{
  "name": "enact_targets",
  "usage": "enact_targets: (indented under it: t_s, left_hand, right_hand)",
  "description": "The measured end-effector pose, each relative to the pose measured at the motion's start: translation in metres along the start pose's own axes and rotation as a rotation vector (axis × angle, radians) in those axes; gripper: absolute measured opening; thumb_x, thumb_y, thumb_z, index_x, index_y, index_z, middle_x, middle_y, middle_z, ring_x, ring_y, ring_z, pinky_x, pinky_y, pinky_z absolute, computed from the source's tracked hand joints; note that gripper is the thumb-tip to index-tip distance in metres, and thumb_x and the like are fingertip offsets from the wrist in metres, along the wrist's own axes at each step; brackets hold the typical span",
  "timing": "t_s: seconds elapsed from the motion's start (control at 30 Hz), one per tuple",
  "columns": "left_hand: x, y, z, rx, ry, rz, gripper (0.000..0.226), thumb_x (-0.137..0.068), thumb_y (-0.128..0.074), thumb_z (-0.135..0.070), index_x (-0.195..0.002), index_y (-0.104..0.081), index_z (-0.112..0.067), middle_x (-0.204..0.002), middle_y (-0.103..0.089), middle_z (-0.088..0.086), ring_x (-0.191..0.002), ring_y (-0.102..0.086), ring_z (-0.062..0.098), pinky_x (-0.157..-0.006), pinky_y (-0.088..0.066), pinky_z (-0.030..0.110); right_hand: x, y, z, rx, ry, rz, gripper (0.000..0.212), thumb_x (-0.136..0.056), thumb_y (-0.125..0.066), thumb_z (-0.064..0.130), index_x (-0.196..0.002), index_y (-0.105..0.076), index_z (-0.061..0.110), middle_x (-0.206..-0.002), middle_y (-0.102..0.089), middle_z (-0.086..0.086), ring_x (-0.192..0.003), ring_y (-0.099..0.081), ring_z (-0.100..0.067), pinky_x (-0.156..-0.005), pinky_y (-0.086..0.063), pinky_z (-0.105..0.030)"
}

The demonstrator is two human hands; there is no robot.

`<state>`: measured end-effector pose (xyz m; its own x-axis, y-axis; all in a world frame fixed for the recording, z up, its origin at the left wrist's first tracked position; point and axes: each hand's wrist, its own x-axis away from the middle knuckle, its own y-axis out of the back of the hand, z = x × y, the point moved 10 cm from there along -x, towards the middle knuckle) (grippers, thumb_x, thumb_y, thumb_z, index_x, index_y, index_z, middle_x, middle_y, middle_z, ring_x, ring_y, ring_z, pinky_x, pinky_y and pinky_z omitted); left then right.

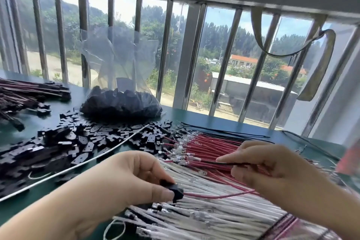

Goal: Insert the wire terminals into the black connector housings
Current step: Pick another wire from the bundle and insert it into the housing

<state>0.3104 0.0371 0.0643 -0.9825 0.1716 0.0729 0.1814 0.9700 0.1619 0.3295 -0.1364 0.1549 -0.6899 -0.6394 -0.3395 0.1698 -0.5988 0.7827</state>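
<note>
My left hand [124, 179] pinches a black connector housing [176, 193] between thumb and fingers, low in the middle. A red wire [218, 195] runs from that housing to the right, under my right hand. My right hand [272, 165] grips a black wire [224, 163] whose metal terminal end points left, above and to the right of the housing. Under both hands lie rows of white wires [204, 214], red wires [210, 148] and black wires [224, 131], terminals facing left.
A pile of loose black housings [81, 142] covers the green table [224, 121] at left, with a clear plastic bag of more [120, 101] behind it. Finished wire bundles [25, 93] lie far left. A white cord [97, 158] crosses the table. A barred window stands behind.
</note>
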Motion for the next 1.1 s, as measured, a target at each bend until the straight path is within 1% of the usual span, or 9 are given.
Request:
enact_targets:
  t_s: [0.03, 0.13, 0.27, 0.37, 0.5, 0.67, 0.8, 0.93, 1.1]
  left_hand:
    - [0.000, -0.001, -0.002, 0.016, -0.017, 0.009, 0.068, -0.013, -0.094, -0.045, -0.072, -0.076, -0.015, -0.072, -0.073, 0.009, -0.065, -0.066, 0.017, -0.065, -0.057, 0.025]
    - [0.001, -0.002, -0.009, 0.029, -0.059, 0.016, 0.062, -0.014, -0.094, -0.037, -0.069, -0.076, -0.014, -0.069, -0.073, 0.009, -0.059, -0.066, 0.015, -0.055, -0.055, 0.021]
    - [0.003, 0.000, -0.015, -0.004, -0.088, -0.020, 0.070, -0.011, -0.092, -0.047, -0.072, -0.076, -0.017, -0.073, -0.075, 0.010, -0.056, -0.067, 0.013, -0.050, -0.050, 0.016]
    - [0.005, 0.001, -0.019, -0.034, -0.106, -0.052, 0.073, -0.011, -0.090, -0.053, -0.076, -0.077, -0.021, -0.076, -0.075, 0.009, -0.062, -0.068, 0.014, -0.057, -0.053, 0.019]
    - [0.006, -0.001, -0.024, -0.052, -0.104, -0.080, 0.057, -0.022, -0.087, -0.039, -0.075, -0.077, -0.024, -0.073, -0.075, 0.008, -0.064, -0.069, 0.018, -0.062, -0.056, 0.025]
    - [0.005, -0.012, -0.032, -0.053, -0.117, -0.080, 0.039, -0.028, -0.095, -0.014, -0.063, -0.077, -0.019, -0.059, -0.072, 0.008, -0.043, -0.060, 0.010, -0.043, -0.049, 0.018]
    - [0.006, -0.013, -0.037, -0.001, -0.155, -0.115, 0.032, -0.025, -0.085, -0.018, -0.056, -0.076, -0.018, -0.052, -0.069, 0.007, -0.036, -0.057, 0.007, -0.037, -0.042, 0.014]
    - [0.008, -0.011, -0.037, -0.030, -0.166, -0.127, 0.061, -0.008, -0.092, -0.043, -0.062, -0.077, -0.021, -0.061, -0.073, 0.008, -0.041, -0.059, 0.009, -0.039, -0.045, 0.016]
    - [0.008, -0.017, -0.039, 0.066, -0.185, -0.109, 0.036, -0.027, -0.096, -0.014, -0.057, -0.076, -0.012, -0.057, -0.071, 0.011, -0.037, -0.059, 0.009, -0.038, -0.043, 0.012]
  right_hand:
    - [0.001, 0.000, -0.002, -0.034, -0.030, -0.034, 0.007, -0.070, -0.068, 0.045, -0.074, -0.072, 0.049, -0.077, -0.065, 0.012, -0.061, -0.057, -0.002, -0.056, -0.043, -0.010]
    - [0.003, 0.003, 0.001, -0.019, 0.009, -0.115, 0.025, -0.063, -0.065, 0.054, -0.056, -0.069, 0.031, -0.064, -0.062, 0.009, -0.055, -0.056, 0.000, -0.053, -0.042, -0.007]
    - [0.011, -0.003, 0.008, 0.036, 0.105, -0.107, 0.015, -0.086, -0.063, 0.042, -0.089, -0.075, 0.034, -0.068, -0.060, 0.011, -0.064, -0.058, -0.004, -0.060, -0.041, -0.004]
    - [0.016, -0.013, 0.009, 0.070, 0.134, -0.062, 0.037, -0.085, -0.054, 0.019, -0.112, -0.066, 0.041, -0.082, -0.060, 0.012, -0.076, -0.060, -0.005, -0.068, -0.042, -0.006]
    - [0.016, -0.014, 0.012, -0.031, 0.121, -0.102, 0.029, -0.086, -0.062, 0.029, -0.102, -0.066, 0.053, -0.085, -0.064, 0.015, -0.079, -0.062, -0.006, -0.064, -0.042, -0.007]
    - [0.015, -0.018, 0.010, 0.011, 0.047, -0.116, 0.017, -0.069, -0.058, 0.062, -0.085, -0.065, 0.063, -0.080, -0.064, 0.021, -0.075, -0.062, -0.007, -0.059, -0.048, -0.014]
    - [0.017, -0.019, 0.013, -0.010, 0.065, -0.127, 0.010, -0.076, -0.064, 0.053, -0.086, -0.069, 0.054, -0.074, -0.061, 0.016, -0.073, -0.060, -0.005, -0.061, -0.044, -0.008]
    - [0.019, -0.019, 0.015, -0.074, 0.056, -0.104, 0.019, -0.068, -0.059, 0.052, -0.083, -0.071, 0.049, -0.073, -0.061, 0.012, -0.073, -0.059, -0.004, -0.064, -0.043, -0.007]
    - [0.018, -0.021, 0.019, -0.030, 0.102, -0.106, 0.008, -0.080, -0.066, 0.047, -0.084, -0.072, 0.043, -0.074, -0.060, 0.009, -0.071, -0.059, -0.006, -0.065, -0.043, -0.007]
